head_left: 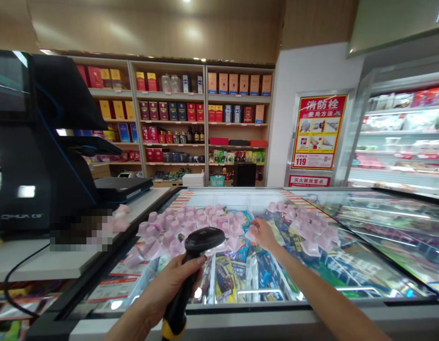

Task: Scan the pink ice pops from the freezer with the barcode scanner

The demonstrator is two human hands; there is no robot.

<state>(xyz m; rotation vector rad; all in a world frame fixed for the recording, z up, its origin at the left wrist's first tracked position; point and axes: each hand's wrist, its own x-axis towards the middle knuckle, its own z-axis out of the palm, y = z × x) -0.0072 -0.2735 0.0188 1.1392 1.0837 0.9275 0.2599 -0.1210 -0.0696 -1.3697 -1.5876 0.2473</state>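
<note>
Left hand [180,274]: your fingers wrapped around the scanner [202,239].
Right hand [264,234]: at a pink piece [251,235] on the freezer glass [354,267]; I can't tell whether you grip it.
Pink pieces [190,228]: spread near both hands.

1. And it's black for the scanner [204,238], with a bright yellow band low on its handle!
2. Pale, see-through pink all over the left batch of moulded cups [191,214], and the right batch [309,232] matches it.
3. Under the glass, a pack [224,279] flashes yellow with dark brown.
4. Orange-and-white stripes run along the edge strip [177,201].
5. Over to the terminal [68,175]: black, traced by a thin blue line, beside a whitish counter [63,258].
6. The wall poster [316,132] blazes red, white characters on top, yellow panel in the middle.
7. Top-shelf boxes [238,85] glow orange above blue bases!
</note>
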